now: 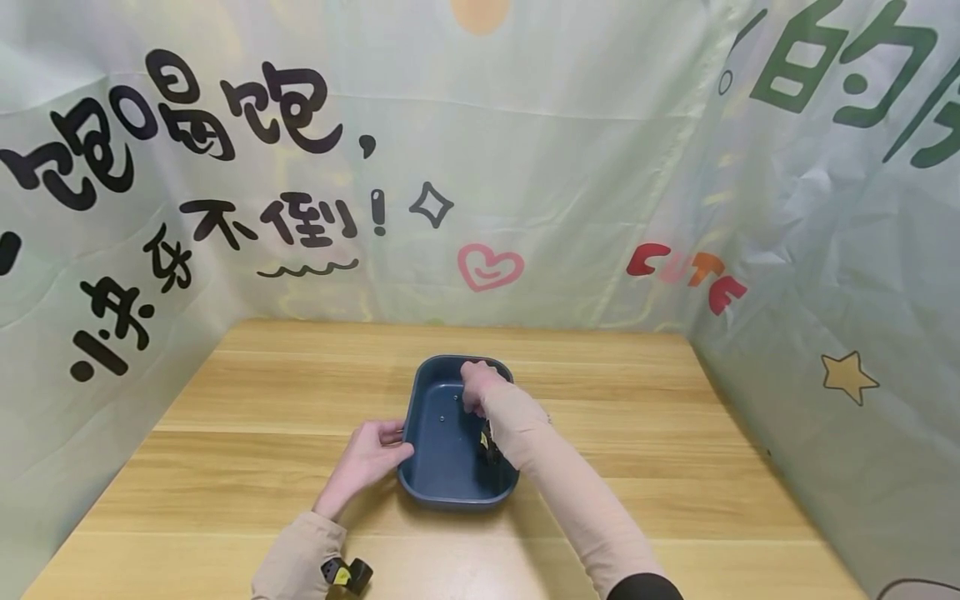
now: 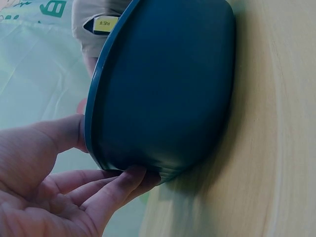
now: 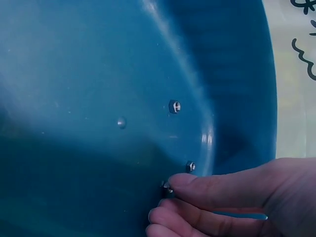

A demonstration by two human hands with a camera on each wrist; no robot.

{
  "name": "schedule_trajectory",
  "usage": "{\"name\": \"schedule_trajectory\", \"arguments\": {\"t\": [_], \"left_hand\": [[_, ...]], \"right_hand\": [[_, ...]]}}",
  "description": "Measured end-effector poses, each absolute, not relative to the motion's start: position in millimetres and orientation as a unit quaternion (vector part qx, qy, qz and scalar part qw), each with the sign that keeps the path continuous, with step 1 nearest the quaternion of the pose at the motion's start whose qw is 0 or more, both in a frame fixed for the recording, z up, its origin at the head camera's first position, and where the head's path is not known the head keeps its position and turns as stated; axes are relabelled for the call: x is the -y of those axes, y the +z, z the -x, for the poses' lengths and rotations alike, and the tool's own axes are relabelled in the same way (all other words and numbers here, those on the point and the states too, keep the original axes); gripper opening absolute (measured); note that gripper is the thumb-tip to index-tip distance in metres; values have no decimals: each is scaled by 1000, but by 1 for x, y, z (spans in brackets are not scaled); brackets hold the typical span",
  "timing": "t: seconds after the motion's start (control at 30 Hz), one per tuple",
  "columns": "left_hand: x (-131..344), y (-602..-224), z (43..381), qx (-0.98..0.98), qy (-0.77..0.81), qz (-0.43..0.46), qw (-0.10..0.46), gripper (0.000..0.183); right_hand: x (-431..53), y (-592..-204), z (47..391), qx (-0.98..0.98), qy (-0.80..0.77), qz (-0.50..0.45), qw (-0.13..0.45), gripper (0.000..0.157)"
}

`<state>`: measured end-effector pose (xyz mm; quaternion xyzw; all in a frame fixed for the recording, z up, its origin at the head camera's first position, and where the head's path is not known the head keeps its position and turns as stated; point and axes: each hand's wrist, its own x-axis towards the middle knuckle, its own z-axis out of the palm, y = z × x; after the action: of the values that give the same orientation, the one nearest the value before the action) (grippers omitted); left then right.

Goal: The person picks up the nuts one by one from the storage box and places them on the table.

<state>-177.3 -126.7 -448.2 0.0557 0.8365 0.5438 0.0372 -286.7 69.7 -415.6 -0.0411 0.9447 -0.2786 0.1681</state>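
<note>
A deep blue plastic basin (image 1: 450, 487) stands on the wooden table. My left hand (image 1: 371, 457) holds its left side, the thumb at the rim and the other fingers against the outer wall, as the left wrist view shows. Over the far right part of the basin, my right hand (image 1: 477, 388) reaches down inside. Between its thumb and forefinger, the right wrist view shows a small metal nut (image 3: 168, 187). Close by on the basin floor lie a second nut (image 3: 190, 166) and a third nut (image 3: 175, 106). The other fingertips are partly cut off there.
Around the basin spreads the wooden table (image 1: 300, 392). Printed cloth walls (image 1: 570, 167) enclose it at the back and both sides. A small round bump (image 3: 122, 122) shows on the basin floor. Wrist-worn cameras sit on both forearms.
</note>
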Motion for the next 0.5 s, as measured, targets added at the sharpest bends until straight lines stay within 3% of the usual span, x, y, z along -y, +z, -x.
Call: {"name": "schedule_trajectory", "arguments": {"t": [0.1, 0.5], "left_hand": [[127, -448, 177, -838, 542, -54, 37, 45], [127, -449, 178, -839, 541, -49, 34, 45]], "right_hand": [[-67, -419, 294, -963, -202, 58, 171, 23], [-65, -423, 299, -966, -189, 56, 170, 16]]}}
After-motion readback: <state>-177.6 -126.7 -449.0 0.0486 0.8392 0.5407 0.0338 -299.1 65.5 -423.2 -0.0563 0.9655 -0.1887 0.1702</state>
